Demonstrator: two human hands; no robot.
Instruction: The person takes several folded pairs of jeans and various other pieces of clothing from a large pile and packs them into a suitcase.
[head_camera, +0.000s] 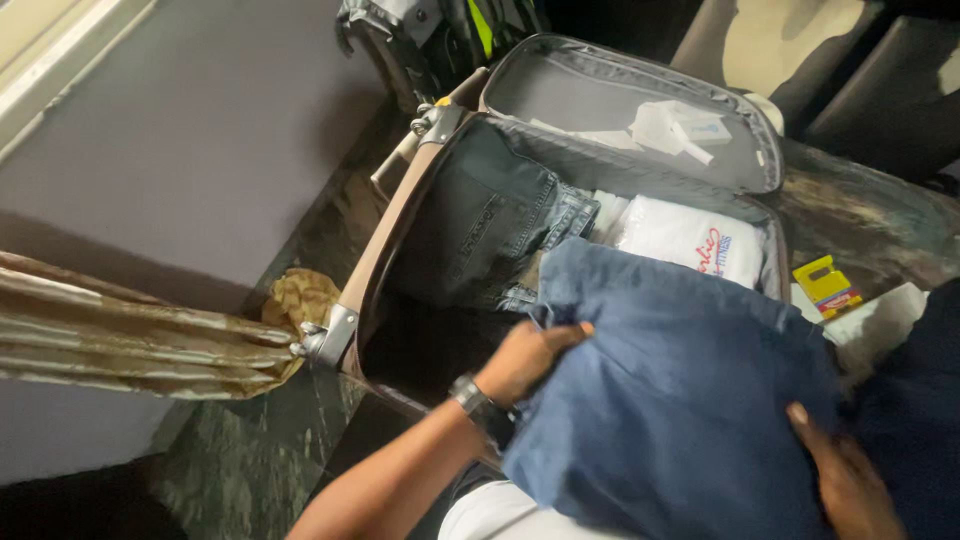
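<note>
Both hands grip a folded blue cloth (670, 400) that hangs over the near right corner of an open suitcase (375, 260). The left hand (525, 358), with a dark watch (478, 402) on its wrist, is closed on the cloth's left edge, thumb on top and fingers tucked beneath. The right hand (845, 475) presses against the cloth's lower right side, fingers spread along the fabric; how far they wrap under it cannot be seen. The hands are well apart, one at each side of the cloth. Inside the suitcase, dark jeans (490, 225) lie folded along the left wall, and a white packet (690, 240) sits at the far right corner, just beyond the cloth's upper edge. The raised lid (560, 90) holds small white boxes (680, 128) in its lining. A yellow box (826, 285) lies on the dark floor just outside the suitcase's right wall. Striped brown fabric (130, 335) touches the suitcase's near left corner.
</note>
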